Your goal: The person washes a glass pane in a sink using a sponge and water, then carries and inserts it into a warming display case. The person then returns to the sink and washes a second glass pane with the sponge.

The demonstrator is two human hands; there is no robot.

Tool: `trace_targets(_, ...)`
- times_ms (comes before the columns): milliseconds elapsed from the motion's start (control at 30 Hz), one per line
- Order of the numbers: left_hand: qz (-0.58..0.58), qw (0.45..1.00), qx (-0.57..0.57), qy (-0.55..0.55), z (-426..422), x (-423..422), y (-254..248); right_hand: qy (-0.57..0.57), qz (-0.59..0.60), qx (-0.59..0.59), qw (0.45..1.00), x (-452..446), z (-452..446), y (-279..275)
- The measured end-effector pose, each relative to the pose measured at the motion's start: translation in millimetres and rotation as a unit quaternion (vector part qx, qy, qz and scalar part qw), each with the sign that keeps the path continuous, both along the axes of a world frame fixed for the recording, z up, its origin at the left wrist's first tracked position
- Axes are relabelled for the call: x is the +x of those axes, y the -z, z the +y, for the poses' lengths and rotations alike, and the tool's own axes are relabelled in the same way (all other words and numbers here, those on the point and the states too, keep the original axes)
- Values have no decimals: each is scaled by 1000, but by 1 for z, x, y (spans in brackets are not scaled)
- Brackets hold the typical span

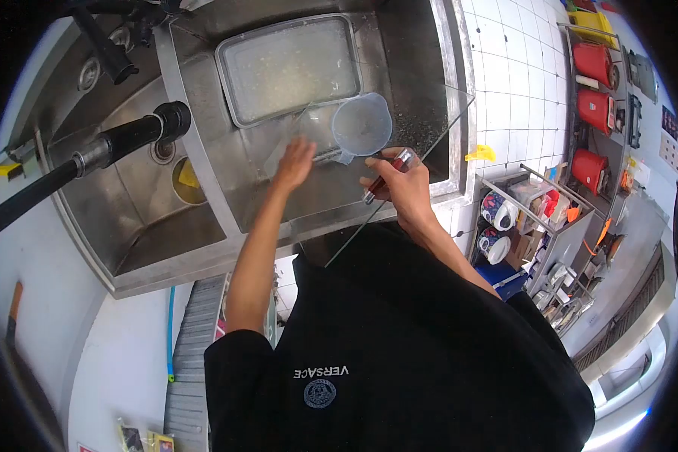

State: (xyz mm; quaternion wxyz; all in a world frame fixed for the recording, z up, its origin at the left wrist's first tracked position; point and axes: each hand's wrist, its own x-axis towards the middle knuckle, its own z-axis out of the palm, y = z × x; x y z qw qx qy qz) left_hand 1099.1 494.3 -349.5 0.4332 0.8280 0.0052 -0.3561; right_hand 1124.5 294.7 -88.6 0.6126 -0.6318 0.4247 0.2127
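My right hand (404, 184) is closed around a dark red and silver handle (386, 178). The handle lies against a clear pane (346, 242) that slants over the sink's front rim. My left hand (295, 162) is over the sink basin, slightly blurred, its fingers stretched out and holding nothing I can see. It is near the pane, but whether it touches is unclear. Between and beyond my hands is a translucent plastic jug (362, 124), seen partly through the pane. Behind it a rectangular tray (294, 68) holds cloudy water with pale bits.
A metal divider (196, 143) separates the basin from a second one on the left, where a round bowl with something yellow (188, 181) sits. A black pipe (120, 139) juts in from the left. Red containers (594, 109) line a shelf at right, beyond a tiled floor (505, 68).
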Motion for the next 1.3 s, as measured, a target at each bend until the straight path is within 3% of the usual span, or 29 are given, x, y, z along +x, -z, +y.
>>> trace_targets(33, -20, 1000, -8, 13, -17, 3, -21, -10, 3, -4, 1000, 1, 0, 1)
trace_targets(100, -173, 971, -161, 32, -52, 17, -89, -30, 12, -14, 999, 1, -1, 2)
trace_targets(200, -213, 954, -200, 68, -70, 26, -143, -60, 0, -10, 998, -3, -9, 10)
trace_targets(300, -214, 957, -187, 56, -50, 22, -66, 5, 17, 8, 1000, -6, -5, 5)
trace_targets(433, 66, 997, -3, -33, 18, -10, 53, -3, 9, 9, 1000, -5, -1, 0)
trace_targets(533, 120, 982, 143, 29, 27, -33, 110, 9, -18, 3, 1000, 1, 3, -1)
trace_targets(567, 157, 981, 110, 2, 15, -24, 97, -1, -16, -3, 1000, 3, 3, -1)
trace_targets(633, 112, 994, -3, -10, -29, -4, 39, -18, -8, -13, 1000, 1, 1, 0)
trace_targets(733, -170, 959, -224, 13, -83, 38, -112, -36, -17, -17, 999, 3, -1, 2)
trace_targets(833, -218, 946, -236, 54, -81, 36, -119, -22, -21, -5, 1000, -3, -4, 5)
trace_targets(900, -186, 974, -123, 40, -30, -3, -10, 27, -10, 5, 1000, -7, -3, 0)
trace_targets(933, -103, 990, -90, 25, 4, -22, 23, 14, -9, 4, 1000, -7, -5, 0)
trace_targets(967, -21, 998, -56, 8, 24, -24, 27, 0, -10, 2, 1000, -4, -6, 1)
trace_targets(1033, 30, 999, 3, 17, 26, -34, 32, -21, -3, -4, 1000, -4, -7, 1)
trace_targets(1067, 53, 998, 31, 20, 25, -32, 24, -30, -1, -9, 1000, -3, -6, 2)
trace_targets(1100, -43, 997, -47, 32, 9, -28, 0, -38, 3, -14, 999, -3, -6, 3)
trace_targets(1133, -142, 981, -125, 43, -15, -18, -35, -31, -5, -12, 999, -3, -5, 4)
trace_targets(1200, -198, 960, -192, 43, -51, 0, -123, -17, -22, -10, 1000, -5, -6, 6)
trace_targets(1300, -202, 954, -217, 37, -42, 1, -110, -18, -11, -2, 1000, -5, -6, 1)
